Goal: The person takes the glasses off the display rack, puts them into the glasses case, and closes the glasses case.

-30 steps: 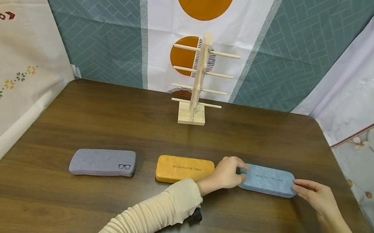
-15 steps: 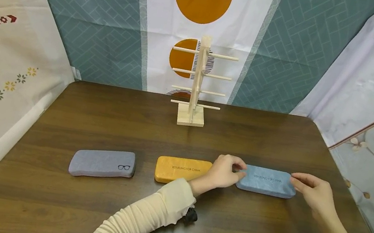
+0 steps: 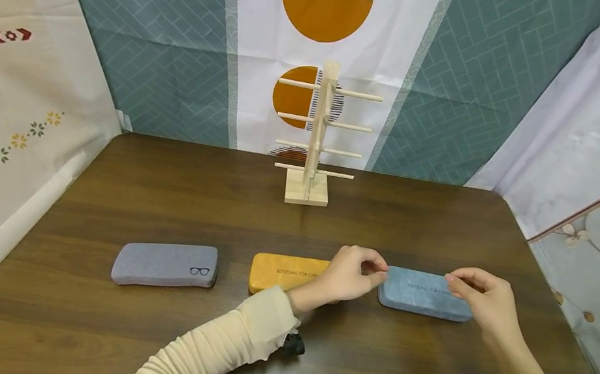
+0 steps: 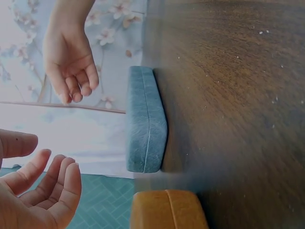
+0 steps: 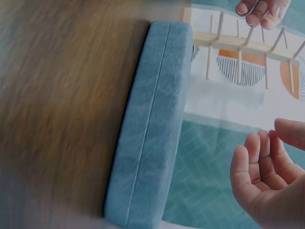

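Observation:
A closed blue glasses case (image 3: 425,295) lies flat on the table, with a seam along its side in both wrist views. My left hand (image 3: 347,274) hovers near its left end, fingers relaxed and holding nothing. Over the case's right end is my right hand (image 3: 486,301), likewise holding nothing, its fingers loosely bent. In the left wrist view both hands, left (image 4: 40,191) and right (image 4: 71,62), appear apart from the blue case (image 4: 147,119). A yellow glasses case (image 3: 285,274) lies left of the blue one, its right end partly hidden by my left hand.
A grey glasses case (image 3: 166,265) with a small spectacles print lies at the left of the brown table (image 3: 133,331). At the back stands a wooden rack (image 3: 319,131) with several pegs on each side. Patterned cloths (image 3: 468,109) hang behind and at both sides.
Both hands have come off the ends of the blue glasses case and moved slightly left. The case has stayed about where it was.

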A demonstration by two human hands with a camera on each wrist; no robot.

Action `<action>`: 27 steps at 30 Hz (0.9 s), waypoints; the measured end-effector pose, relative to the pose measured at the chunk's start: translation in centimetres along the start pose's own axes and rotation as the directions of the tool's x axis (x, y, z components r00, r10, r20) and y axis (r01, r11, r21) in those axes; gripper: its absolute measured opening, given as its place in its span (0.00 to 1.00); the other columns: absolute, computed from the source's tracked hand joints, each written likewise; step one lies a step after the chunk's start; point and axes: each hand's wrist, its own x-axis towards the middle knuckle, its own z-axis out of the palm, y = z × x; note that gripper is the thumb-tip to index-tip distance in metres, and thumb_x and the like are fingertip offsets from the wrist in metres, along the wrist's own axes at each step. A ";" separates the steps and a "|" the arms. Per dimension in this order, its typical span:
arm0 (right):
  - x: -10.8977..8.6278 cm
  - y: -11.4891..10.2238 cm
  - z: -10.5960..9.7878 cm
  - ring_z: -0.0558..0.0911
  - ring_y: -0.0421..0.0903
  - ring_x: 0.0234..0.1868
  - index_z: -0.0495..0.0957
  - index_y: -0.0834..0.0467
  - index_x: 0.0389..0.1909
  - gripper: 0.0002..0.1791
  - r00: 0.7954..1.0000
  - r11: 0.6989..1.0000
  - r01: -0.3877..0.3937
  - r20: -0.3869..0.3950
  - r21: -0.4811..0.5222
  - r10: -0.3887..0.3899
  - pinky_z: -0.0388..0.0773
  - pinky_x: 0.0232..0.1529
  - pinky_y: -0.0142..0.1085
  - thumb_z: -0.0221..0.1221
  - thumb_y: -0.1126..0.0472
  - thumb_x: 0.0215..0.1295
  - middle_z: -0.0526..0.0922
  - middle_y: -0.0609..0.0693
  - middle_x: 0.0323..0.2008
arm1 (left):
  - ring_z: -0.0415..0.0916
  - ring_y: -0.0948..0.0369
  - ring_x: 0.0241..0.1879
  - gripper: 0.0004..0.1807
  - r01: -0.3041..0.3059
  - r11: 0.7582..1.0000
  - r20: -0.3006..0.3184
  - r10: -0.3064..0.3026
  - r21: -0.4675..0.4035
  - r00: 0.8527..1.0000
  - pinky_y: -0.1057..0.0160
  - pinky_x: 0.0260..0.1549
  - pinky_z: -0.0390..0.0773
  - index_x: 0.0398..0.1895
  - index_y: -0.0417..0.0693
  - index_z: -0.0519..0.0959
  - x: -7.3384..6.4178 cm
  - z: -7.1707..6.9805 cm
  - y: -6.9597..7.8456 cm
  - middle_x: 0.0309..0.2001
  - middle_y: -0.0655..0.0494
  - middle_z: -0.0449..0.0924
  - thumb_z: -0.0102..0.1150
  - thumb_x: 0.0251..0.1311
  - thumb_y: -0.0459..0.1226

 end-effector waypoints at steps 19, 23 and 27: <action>0.8 -2.7 2.7 0.80 0.43 0.31 0.77 0.70 0.37 0.15 0.996 0.994 0.034 0.081 0.100 -0.042 0.78 0.34 0.34 0.60 0.59 0.60 0.82 0.46 0.28 | 0.74 0.68 0.26 0.03 -0.080 0.994 -0.040 0.077 -0.075 0.996 0.69 0.30 0.77 0.30 0.38 0.81 -1.6 -2.8 -0.1 0.26 0.53 0.81 0.59 0.53 0.29; 0.8 -3.3 3.4 0.80 0.44 0.31 0.77 0.70 0.36 0.15 0.993 0.992 0.045 0.099 0.119 -0.057 0.78 0.34 0.34 0.61 0.59 0.59 0.82 0.48 0.29 | 0.75 0.66 0.27 0.03 -0.069 0.994 -0.034 0.066 -0.082 0.997 0.70 0.28 0.76 0.31 0.39 0.81 -2.3 -3.5 -0.3 0.26 0.53 0.80 0.59 0.53 0.29; 0.7 -3.6 3.9 0.79 0.45 0.32 0.77 0.69 0.37 0.14 0.991 0.990 0.055 0.113 0.128 -0.070 0.78 0.35 0.36 0.61 0.60 0.59 0.82 0.52 0.31 | 0.75 0.64 0.28 0.04 -0.060 0.994 -0.030 0.057 -0.094 0.998 0.69 0.27 0.76 0.32 0.39 0.81 -3.1 -4.5 -0.5 0.27 0.54 0.80 0.59 0.54 0.30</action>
